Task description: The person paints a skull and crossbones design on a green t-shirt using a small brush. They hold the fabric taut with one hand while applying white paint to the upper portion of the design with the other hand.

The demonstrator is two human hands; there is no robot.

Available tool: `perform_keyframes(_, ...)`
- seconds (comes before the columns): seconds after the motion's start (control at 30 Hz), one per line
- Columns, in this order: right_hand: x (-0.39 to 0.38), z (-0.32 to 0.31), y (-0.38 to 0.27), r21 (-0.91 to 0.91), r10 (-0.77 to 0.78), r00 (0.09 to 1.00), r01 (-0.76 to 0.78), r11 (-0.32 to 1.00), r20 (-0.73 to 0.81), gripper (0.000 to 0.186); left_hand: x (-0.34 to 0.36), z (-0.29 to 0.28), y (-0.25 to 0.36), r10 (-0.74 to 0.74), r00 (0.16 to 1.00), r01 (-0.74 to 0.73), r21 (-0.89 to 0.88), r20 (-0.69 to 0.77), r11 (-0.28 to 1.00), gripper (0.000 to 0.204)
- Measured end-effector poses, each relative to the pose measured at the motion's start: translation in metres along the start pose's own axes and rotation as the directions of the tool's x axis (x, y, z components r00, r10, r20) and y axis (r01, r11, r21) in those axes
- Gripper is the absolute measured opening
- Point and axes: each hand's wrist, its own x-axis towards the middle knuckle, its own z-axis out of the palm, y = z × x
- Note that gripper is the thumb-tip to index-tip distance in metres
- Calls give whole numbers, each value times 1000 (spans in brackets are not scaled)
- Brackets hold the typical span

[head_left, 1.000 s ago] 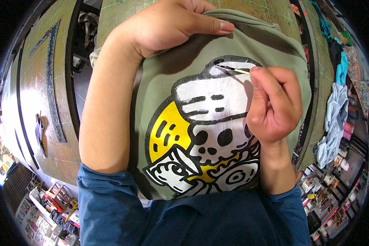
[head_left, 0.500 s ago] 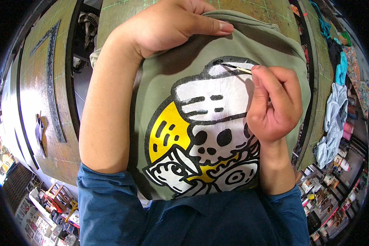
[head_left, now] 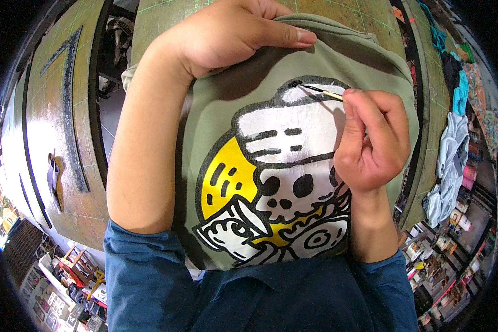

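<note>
Looks like a garment printing or textile workshop. There's a worn brown work table with a green grid of lines point(head_left: 365, 16) on top and a second scuffed wooden board with a big black painted mark point(head_left: 66, 110) off its left edge. Piles of blue and coloured cloth point(head_left: 454, 149) sit past the right edge, with cluttered shelves of small boxes point(head_left: 442, 249) lower down.

An olive-green cotton-knit shirt point(head_left: 216, 133), soft and matt, carries a printed skull design point(head_left: 285, 182) whose white, yellow and black ink looks thick, faintly cracked and slightly glossy. At two o'clock, a thin pale wooden-handled brush point(head_left: 323, 92) with a dark tip meets the print. The worn brown wooden table point(head_left: 50, 138), at nine o'clock, is scuffed and dull. Blue woven cloth sleeves point(head_left: 149, 276), at six o'clock, appear matt.
</note>
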Motion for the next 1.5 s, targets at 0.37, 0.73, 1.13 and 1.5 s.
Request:
perform_keyframes(0.37,-2,5,0,19,63,997,-62,998,-51,16,4,5,-10,48,982,-29,106,-182,994,25)
perform_keyframes(0.73,-2,4,-2,23,71,996,-70,997,-46,15,3,1,-13,66,986,-54,80,-152,995,25)
perform_keyframes(1.13,-2,7,-1,50,53,998,-51,997,-42,16,4,1,-12,66,989,-59,61,-132,996,25)
perform_keyframes(1.5,-2,7,-1,50,68,997,-65,997,-45,15,4,2,-11,83,988,-69,107,-133,992,26)
